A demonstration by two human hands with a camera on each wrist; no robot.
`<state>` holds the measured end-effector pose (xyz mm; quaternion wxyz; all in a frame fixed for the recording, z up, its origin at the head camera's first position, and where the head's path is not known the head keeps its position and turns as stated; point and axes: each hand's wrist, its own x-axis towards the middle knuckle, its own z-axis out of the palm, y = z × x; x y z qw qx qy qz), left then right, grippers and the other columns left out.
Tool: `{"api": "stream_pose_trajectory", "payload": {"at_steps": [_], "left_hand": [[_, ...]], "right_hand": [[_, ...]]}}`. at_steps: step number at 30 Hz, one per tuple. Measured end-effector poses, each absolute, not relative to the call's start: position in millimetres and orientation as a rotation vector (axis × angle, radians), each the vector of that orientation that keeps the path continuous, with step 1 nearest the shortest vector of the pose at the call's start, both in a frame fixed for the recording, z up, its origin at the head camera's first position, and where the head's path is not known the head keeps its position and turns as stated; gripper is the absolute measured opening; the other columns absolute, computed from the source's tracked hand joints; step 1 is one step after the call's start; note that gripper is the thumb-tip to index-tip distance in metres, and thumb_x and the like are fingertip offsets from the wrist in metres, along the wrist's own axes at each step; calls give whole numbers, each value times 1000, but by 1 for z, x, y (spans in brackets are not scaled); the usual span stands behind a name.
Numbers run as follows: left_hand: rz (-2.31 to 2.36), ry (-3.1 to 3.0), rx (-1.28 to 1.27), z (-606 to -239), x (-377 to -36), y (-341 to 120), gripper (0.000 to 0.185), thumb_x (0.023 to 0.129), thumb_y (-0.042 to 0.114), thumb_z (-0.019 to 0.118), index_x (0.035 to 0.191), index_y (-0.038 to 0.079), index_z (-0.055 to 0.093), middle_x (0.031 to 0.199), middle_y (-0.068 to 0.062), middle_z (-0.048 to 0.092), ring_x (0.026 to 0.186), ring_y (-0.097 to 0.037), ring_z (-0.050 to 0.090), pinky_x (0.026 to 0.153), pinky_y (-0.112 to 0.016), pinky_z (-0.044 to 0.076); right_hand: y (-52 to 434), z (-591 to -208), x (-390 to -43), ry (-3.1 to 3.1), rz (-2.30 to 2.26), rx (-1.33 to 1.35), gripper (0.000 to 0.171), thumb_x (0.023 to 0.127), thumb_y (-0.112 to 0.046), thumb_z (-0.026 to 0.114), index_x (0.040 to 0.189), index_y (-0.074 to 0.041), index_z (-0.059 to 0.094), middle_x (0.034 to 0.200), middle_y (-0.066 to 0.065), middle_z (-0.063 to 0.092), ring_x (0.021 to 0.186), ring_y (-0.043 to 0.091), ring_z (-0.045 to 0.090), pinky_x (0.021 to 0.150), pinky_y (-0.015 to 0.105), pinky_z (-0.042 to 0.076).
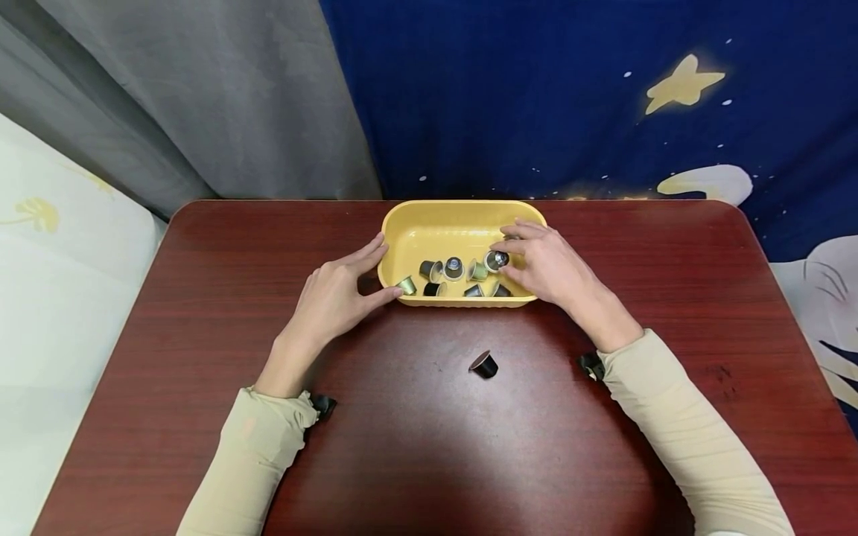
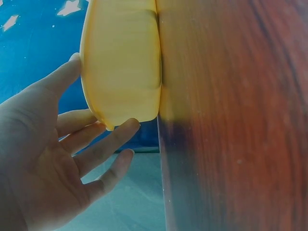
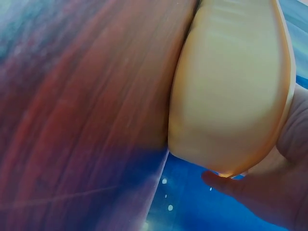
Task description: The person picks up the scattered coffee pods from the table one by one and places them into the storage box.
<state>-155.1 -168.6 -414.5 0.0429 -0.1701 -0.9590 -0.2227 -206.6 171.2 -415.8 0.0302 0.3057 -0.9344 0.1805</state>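
Observation:
A yellow tray [image 1: 462,223] holding several coffee capsules sits at the far middle of the dark red table [image 1: 402,447]. My left hand [image 1: 374,271] rests against the tray's left end with straight fingers, its thumb beside a green capsule [image 1: 406,284]. In the left wrist view the left hand [image 2: 82,139] touches the rim of the tray [image 2: 122,62]. My right hand [image 1: 515,257] reaches over the tray's right side and pinches a silver-topped capsule [image 1: 497,260]. The right wrist view shows the tray's outer wall [image 3: 231,86] and part of my right hand [image 3: 269,192] over its rim.
One dark capsule [image 1: 484,364] lies on its side on the table between my forearms. A blue starred cloth [image 1: 603,97] and a grey curtain [image 1: 201,97] hang behind the table's far edge. A white cushion [image 1: 53,260] lies off the left edge.

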Motion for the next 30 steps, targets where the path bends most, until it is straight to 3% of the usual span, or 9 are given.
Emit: {"api": "stream_pose_trajectory", "payload": {"at_steps": [6,30], "left_hand": [[-686,-2926,-527,-414,-155,-168,77,84,64,68,146,21,52,153,15,40,121,-27,60,74,-48,53],[-689,-2935,-518,-415,-155,-168,76,84,62,69,146,21,51,153,15,40,116,-31,62,75,-51,52]], "right_hand": [[171,-416,-206,-2823,572,947,32,81,-9,78,112,-3,75,130,22,62,130,38,51,110,45,38],[172,-416,-207,-2834,500,1003,32,85,-18,77,115,-8,75,134,19,60,133,35,48,113,45,33]]}}
